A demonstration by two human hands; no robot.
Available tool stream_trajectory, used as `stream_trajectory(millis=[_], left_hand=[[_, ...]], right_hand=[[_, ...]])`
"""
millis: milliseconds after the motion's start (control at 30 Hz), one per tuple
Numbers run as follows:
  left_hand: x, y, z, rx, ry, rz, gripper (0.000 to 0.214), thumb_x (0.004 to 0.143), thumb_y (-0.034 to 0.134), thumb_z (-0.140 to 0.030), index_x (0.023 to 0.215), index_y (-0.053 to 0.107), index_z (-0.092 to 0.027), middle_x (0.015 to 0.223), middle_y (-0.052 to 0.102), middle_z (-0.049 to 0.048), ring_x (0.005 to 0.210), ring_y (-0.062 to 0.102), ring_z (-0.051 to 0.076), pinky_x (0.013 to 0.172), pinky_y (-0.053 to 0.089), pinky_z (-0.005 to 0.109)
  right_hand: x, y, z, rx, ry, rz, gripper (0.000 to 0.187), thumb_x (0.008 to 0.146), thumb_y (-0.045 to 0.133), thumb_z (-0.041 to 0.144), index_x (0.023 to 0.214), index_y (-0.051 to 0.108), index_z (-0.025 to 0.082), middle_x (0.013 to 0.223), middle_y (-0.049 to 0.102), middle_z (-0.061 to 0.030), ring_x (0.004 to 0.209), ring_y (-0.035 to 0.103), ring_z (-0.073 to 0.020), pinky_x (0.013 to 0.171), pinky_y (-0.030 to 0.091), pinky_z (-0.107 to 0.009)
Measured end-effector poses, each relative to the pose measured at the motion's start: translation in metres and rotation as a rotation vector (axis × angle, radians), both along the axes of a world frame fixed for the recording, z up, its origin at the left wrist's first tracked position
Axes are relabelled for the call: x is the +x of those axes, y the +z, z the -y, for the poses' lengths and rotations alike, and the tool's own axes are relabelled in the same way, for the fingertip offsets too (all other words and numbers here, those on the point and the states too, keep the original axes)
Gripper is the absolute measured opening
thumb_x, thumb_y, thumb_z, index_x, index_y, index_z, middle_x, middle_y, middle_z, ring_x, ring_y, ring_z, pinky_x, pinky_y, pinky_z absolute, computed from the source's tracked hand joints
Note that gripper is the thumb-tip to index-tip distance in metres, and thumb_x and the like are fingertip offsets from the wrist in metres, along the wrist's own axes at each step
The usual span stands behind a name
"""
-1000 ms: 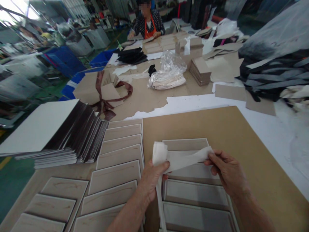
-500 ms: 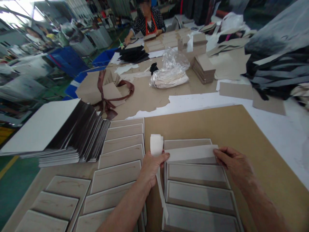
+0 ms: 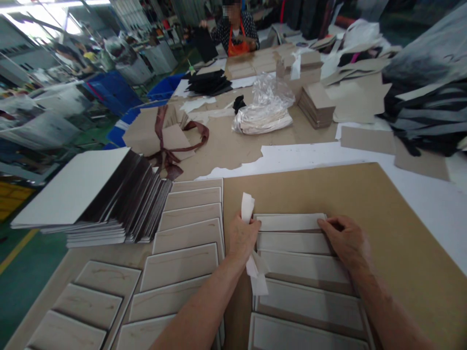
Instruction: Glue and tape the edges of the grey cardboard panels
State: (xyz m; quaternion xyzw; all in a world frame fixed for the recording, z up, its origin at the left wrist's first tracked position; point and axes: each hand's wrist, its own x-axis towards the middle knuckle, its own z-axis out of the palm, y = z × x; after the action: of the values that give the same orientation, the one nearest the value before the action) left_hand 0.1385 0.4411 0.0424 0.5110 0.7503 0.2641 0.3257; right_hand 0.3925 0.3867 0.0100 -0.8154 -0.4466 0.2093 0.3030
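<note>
My left hand [image 3: 243,238] is closed around a bundle of white strips [image 3: 247,206]; their loose ends hang out below the palm. Its thumb touches the left end of a single white strip [image 3: 290,222], which lies along the farthest panel of the right-hand column. At the strip's other end, my right hand [image 3: 346,243] has its thumb and forefinger pinched together at the corner. Nearer to me, several overlapping grey-beige panels [image 3: 310,296] run down the column, with pale strips across their faces. Both palms are turned away from view.
Left of my forearm lie more overlapping panels [image 3: 180,265]. A leaning stack of boards [image 3: 76,187] stands at the left edge. Beyond are a brown-tied bundle [image 3: 175,138], a clear plastic bag [image 3: 264,114] and a cardboard pile [image 3: 316,107]. Across the table a co-worker [image 3: 239,31] handles a black sheet.
The strip between my hands, slanted before, now lies straight along the farthest panel. The white bundle has turned in my left hand. The co-worker has raised a black sheet. The view has shifted slightly.
</note>
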Motion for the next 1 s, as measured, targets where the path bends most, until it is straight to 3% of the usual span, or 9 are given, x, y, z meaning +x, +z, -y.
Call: stream_trajectory(millis=[433, 1000], left_hand=[[0.0059, -0.0016, -0.0005, -0.001, 0.018, -0.113, 0.024, 0.073, 0.062, -0.020, 0.097, 0.061, -0.018, 0.075, 0.068, 0.0041, 0.068, 0.065, 0.021, 0.061, 0.040, 0.028], [0.0093, -0.0020, -0.0003, -0.017, -0.007, -0.228, 0.027, 0.077, 0.061, -0.023, 0.104, 0.058, -0.017, 0.079, 0.071, 0.0070, 0.074, 0.068, 0.026, 0.065, 0.042, 0.031]], right_hand=[[-0.0037, 0.0032, 0.0004, -0.144, -0.015, 0.129, 0.032, 0.078, 0.058, 0.054, 0.077, 0.070, 0.024, 0.078, 0.068, -0.0036, 0.066, 0.059, -0.0199, 0.057, 0.040, -0.030], [-0.0070, 0.0006, -0.0013, -0.169, -0.041, 0.173, 0.031, 0.080, 0.058, 0.053, 0.076, 0.069, 0.024, 0.076, 0.068, -0.0027, 0.062, 0.057, -0.0180, 0.055, 0.036, -0.029]])
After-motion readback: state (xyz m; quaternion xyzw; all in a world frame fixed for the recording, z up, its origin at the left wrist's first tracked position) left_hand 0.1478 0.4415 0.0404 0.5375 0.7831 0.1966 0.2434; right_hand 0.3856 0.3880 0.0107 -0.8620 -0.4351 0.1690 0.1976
